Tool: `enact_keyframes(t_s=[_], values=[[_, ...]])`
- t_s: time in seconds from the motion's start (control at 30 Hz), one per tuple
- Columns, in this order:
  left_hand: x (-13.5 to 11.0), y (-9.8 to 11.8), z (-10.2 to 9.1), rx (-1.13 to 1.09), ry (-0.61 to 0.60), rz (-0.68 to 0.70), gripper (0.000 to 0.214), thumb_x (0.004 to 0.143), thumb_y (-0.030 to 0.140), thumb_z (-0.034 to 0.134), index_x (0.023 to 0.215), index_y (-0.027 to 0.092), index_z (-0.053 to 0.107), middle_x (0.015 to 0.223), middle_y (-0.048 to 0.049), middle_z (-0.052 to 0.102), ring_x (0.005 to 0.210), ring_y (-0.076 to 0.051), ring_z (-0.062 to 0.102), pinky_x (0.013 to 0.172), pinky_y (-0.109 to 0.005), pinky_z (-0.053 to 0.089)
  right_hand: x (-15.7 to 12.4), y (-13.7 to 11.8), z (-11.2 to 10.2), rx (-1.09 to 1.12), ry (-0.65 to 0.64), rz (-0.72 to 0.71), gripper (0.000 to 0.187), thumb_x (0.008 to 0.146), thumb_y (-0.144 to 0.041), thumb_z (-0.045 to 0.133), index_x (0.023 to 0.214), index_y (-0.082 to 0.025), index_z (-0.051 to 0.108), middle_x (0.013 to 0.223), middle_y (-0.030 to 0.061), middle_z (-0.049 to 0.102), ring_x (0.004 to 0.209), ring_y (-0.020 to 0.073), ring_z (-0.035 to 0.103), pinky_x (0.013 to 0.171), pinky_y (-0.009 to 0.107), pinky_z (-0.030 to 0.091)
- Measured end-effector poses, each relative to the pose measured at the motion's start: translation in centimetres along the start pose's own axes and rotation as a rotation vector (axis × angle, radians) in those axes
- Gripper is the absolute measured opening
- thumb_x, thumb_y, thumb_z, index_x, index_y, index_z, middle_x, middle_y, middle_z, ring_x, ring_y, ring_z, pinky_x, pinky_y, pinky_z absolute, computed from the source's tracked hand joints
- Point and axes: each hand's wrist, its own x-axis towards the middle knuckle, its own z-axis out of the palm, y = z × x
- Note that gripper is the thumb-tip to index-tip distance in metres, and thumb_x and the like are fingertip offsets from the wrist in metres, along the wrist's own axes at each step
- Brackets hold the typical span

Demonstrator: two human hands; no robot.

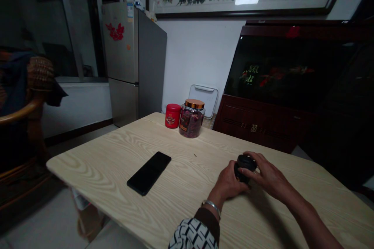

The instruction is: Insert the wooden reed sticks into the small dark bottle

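Observation:
Over the right part of the wooden table (pixel 187 186), my two hands meet around a small black round object. Its upper piece, a lid-like black disc (pixel 246 161), sits between the thumb and fingers of my right hand (pixel 270 177). My left hand (pixel 229 182), with a silver bracelet at the wrist, is wrapped round the lower black piece (pixel 237 172). Fingers cover much of both pieces, so I cannot tell whether they are joined or what exactly the object is. A black smartphone (pixel 149 173) lies flat to the left of my hands.
At the table's far edge stand a red canister (pixel 173 116) and a clear jar (pixel 191 122) of dried flowers with a copper-coloured lid. A tiny brown scrap (pixel 195 155) lies mid-table. Behind are a fridge (pixel 124 54), a white panel (pixel 209 95) and a dark cabinet (pixel 263 120).

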Motion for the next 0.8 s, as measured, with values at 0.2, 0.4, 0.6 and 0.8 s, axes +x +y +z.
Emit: enact_keyframes(t_s=[0.2,0.4,0.6,0.8], values=[[-0.3,0.7,-0.4,0.025,0.001,0.015,0.072,0.057,0.035,0.085,0.118,0.019,0.052,0.103,-0.0053,0.067,0.087,-0.022,0.061,0.072,-0.029,0.047,-0.1,0.1,-0.7,0.058,-0.136,-0.115,0.091,0.075,-0.043,0.07,0.152,-0.024,0.025,0.157,0.0136,0.03,0.144,0.0302,0.031,0.117,0.047,0.029],[-0.1,0.2,-0.2,0.035,0.015,0.019,0.07,0.059,0.033,0.084,0.119,0.02,0.052,0.105,-0.005,0.066,0.089,-0.022,0.06,0.075,-0.03,0.047,0.1,0.2,-2.3,0.071,-0.203,-0.194,0.05,0.083,-0.029,0.055,0.133,-0.026,0.053,0.138,0.0098,0.055,0.127,0.0275,0.052,0.11,0.045,0.038],[0.0,0.1,-0.1,-0.007,0.004,0.018,0.075,0.054,0.03,0.087,0.119,0.021,0.051,0.108,-0.0056,0.067,0.093,-0.023,0.062,0.077,-0.031,0.048,0.5,-0.7,-3.0,-0.13,-0.133,-0.022,0.069,0.073,-0.044,0.07,0.137,-0.026,0.051,0.135,0.0119,0.055,0.116,0.0319,0.059,0.096,0.044,0.048],[0.0,0.1,-0.2,0.006,-0.003,0.019,0.069,0.059,0.029,0.084,0.119,0.02,0.051,0.103,-0.0047,0.066,0.087,-0.021,0.06,0.072,-0.028,0.047,0.5,-0.7,-3.4,-0.064,-0.25,-0.156,0.07,0.08,-0.038,0.058,0.147,-0.025,0.041,0.15,0.0097,0.047,0.134,0.0286,0.047,0.11,0.043,0.037]])
